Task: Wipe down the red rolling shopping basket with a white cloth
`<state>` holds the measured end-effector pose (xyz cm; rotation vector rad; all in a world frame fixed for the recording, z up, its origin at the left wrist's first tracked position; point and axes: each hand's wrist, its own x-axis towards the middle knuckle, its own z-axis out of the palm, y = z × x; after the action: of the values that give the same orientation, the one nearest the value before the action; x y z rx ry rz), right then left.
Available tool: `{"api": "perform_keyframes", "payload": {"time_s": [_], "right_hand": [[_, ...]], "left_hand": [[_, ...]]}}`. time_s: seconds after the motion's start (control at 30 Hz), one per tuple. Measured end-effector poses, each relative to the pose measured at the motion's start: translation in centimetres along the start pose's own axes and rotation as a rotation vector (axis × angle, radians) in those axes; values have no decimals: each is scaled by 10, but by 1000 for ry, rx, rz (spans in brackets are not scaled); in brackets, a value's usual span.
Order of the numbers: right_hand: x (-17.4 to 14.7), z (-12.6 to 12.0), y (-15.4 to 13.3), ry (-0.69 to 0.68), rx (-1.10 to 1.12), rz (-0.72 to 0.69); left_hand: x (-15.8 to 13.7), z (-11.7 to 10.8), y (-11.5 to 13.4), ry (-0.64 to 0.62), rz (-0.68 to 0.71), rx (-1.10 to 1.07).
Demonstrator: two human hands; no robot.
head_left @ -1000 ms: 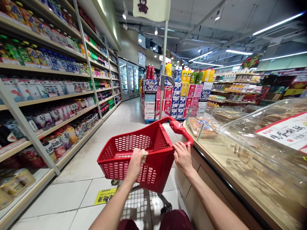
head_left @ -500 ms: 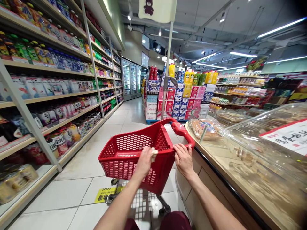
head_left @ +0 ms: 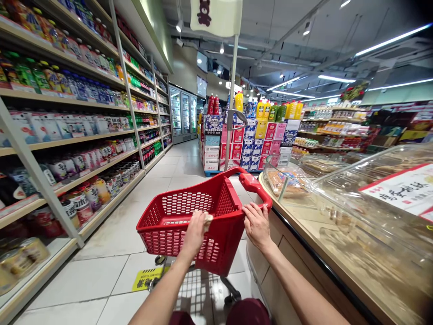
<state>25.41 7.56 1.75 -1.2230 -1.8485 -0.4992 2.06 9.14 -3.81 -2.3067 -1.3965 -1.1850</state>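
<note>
A red shopping cart [head_left: 216, 248] with a perforated basket stands sideways in front of me. My left hand [head_left: 193, 232] is at the basket's near rim, closed around a crumpled pale cloth [head_left: 208, 220] that shows past its fingers. Over the corner of the cart beside its handle [head_left: 254, 186], my right hand [head_left: 257, 225] is bent, with fingers hooked on the red rim. The cart's basket holds nothing that I can see. Its lower frame and wheels show partly below.
Tall drink shelves [head_left: 81, 133] line the left. A counter with clear food covers [head_left: 365, 203] runs close along my right. Stacked drink cartons [head_left: 250, 140] stand ahead past a sign pole [head_left: 233, 67]. A yellow wet-floor marking [head_left: 144, 278] lies on the tiles.
My left hand has slid a little to the left along the basket rim with the cloth. My right hand stays on the cart's corner. The view has shifted slightly.
</note>
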Motion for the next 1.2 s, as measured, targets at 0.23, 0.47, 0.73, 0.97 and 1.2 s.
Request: {"api": "perform_keyframes", "payload": {"time_s": [0.23,0.47,0.73,0.97,1.2], "right_hand": [[4,3,-9,-24,-49,-24],[7,5,-6,-30,-59,-5],[5,29,-40,-173,-6,-68],[1,29,-30,-144,2,-39],[0,40,-43,-224,-14,-103]], "left_hand": [[30,27,44,-56,95,-67],[-9,-6,-23,-26,-53,51],[2,18,4,-84,36,23],[-38,-18,-57,-43,-105,120],[-10,13,-11,-124,-21,51]]}}
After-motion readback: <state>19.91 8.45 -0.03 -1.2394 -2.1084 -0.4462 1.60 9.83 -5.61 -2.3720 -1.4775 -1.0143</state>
